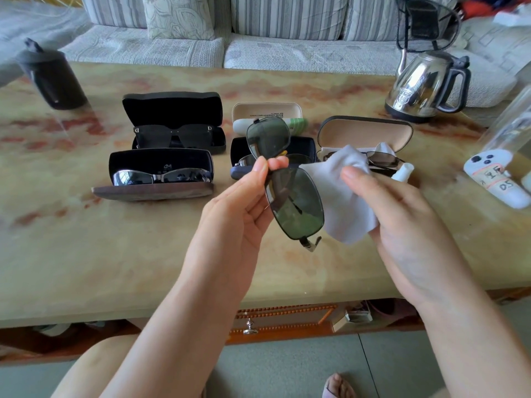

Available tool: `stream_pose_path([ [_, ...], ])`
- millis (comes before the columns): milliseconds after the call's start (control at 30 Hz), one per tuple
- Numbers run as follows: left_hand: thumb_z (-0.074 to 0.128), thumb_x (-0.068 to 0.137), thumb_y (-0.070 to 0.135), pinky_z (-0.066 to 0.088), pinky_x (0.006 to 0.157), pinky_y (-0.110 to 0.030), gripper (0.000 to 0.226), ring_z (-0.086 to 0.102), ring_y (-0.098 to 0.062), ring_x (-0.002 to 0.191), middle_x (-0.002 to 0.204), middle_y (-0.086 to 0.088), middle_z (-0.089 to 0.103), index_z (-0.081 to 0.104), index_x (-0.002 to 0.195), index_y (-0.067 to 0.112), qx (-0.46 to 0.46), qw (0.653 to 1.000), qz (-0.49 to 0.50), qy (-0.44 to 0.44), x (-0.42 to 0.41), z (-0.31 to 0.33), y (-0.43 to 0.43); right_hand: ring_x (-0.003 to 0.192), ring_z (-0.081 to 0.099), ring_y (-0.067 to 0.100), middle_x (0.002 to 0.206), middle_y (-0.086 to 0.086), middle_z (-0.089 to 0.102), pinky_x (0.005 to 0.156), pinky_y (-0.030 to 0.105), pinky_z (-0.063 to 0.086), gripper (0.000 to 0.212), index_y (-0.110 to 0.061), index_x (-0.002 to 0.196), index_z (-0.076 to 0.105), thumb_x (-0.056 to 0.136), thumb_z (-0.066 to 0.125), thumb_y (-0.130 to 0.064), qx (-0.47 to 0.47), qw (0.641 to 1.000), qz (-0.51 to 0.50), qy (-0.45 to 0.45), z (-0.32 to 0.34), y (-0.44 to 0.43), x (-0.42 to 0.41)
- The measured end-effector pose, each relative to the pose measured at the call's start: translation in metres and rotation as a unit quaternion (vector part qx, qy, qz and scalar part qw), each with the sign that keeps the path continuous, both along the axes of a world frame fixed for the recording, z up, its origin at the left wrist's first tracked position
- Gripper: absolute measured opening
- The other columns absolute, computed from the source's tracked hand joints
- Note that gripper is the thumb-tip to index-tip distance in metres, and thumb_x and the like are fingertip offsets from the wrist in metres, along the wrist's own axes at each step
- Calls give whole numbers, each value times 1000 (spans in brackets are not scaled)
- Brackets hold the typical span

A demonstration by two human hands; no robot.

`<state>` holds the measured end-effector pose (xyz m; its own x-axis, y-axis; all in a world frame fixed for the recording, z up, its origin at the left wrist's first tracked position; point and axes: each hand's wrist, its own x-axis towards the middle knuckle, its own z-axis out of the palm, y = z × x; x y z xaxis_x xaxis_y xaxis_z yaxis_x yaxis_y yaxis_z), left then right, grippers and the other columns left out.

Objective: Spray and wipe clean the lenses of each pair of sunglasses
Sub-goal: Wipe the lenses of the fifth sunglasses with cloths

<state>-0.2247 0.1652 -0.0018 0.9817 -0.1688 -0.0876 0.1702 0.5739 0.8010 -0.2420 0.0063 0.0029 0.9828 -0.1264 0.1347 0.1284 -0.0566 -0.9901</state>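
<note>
My left hand pinches a pair of green-lensed, thin-framed sunglasses at the bridge, holding them upright over the table. Beside the lower lens, my right hand holds a pale grey cloth. A small white spray bottle lies on the table behind my right hand. Open cases hold other pairs: black sunglasses at the back left, silver mirrored ones in front of them, and a thin-framed pair in the beige-lined case at the right. An open dark case sits behind the held pair.
The marble-patterned table carries a steel kettle at the back right, a dark bottle at the back left, and a white phone-shaped object at the right. A small beige case holds a white-green item. A sofa stands behind.
</note>
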Motion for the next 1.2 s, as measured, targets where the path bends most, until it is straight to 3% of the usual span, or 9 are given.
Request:
stream_pose_path([
  [100,54,82,26,51,96,-32,18,66,-7,82,88,7,70,68,86,18,-24,1000,-7,13,1,0,2,98,47,22,83,33,45,93,38,28,74,7,88,54,68,67,-63,11,1000,3,9,-1,-3,0],
  [200,51,86,25,54,91,-28,18,66,-6,81,86,8,69,67,89,17,-31,999,-11,15,1,0,3,90,43,19,84,20,33,87,38,26,73,10,89,51,67,63,-59,28,999,7,19,2,-2,-1],
  [333,56,80,30,51,98,-31,21,66,-9,89,92,6,71,70,90,17,4,1000,6,4,1,-3,1,105,52,28,102,46,37,101,48,35,90,10,93,51,63,68,-73,-6,999,25,27,1,7,-3],
  [500,58,77,30,54,85,-20,27,67,-6,81,85,3,74,74,90,13,49,997,58,-33,-5,-2,-6,106,62,35,101,38,61,100,41,40,68,14,93,59,79,54,-52,101,989,21,103,-2,9,-1],
  [533,58,77,30,54,83,-20,28,67,-6,80,85,3,74,74,90,12,54,996,65,-42,-6,-2,-6,90,60,38,111,41,41,90,38,39,57,11,83,60,76,57,-46,116,988,24,101,-1,8,1],
  [567,58,77,30,54,83,-20,28,67,-6,80,85,2,74,74,91,11,62,994,70,-49,-7,-1,-7,80,57,30,85,-2,45,84,37,38,35,-4,71,64,71,60,-39,116,989,31,89,0,7,2],
  [600,59,76,31,53,83,-22,30,67,-7,80,86,1,74,74,92,11,70,993,74,-55,-7,-1,-7,78,56,24,74,13,59,82,36,40,21,-16,65,69,72,61,-33,103,991,45,77,1,6,3],
  [800,62,76,34,48,101,-34,31,69,-17,99,95,-4,76,76,94,12,108,985,99,-91,-10,1,-7,100,66,21,93,5,75,104,43,43,19,-24,85,80,79,62,-26,27,992,118,22,10,4,-3],
  [1200,65,74,35,47,103,-37,29,68,-18,104,93,-4,76,78,88,13,127,978,130,-105,-15,5,-12,62,57,3,59,-11,65,66,14,44,23,-23,61,74,80,63,-17,8,997,60,-56,13,12,1],
])
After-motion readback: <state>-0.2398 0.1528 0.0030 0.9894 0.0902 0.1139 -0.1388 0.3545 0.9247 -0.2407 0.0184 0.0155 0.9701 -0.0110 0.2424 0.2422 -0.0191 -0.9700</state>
